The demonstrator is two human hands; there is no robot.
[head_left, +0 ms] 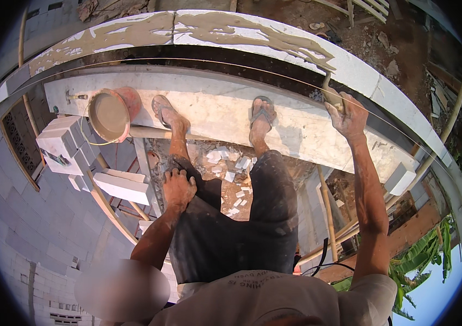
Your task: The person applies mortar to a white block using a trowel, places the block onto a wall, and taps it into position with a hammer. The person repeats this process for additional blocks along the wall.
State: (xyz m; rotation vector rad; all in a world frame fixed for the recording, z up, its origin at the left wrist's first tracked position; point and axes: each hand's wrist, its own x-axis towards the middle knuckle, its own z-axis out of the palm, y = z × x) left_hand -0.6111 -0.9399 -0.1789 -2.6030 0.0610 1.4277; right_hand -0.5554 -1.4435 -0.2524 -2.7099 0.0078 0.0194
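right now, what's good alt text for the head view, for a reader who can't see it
A person's right hand holds a mortar-covered tool beside a white block wall partly spread with mortar; the left hand rests on the left leg. Two sandalled feet are on a pale board near a red bucket.

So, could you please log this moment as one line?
Left hand: resting on left leg | right hand: holding trowel near mortar on white blocks | bucket: on pale platform, left of both feet

Green leaves (422, 258) show at lower right, white rubble (230, 176) near centre
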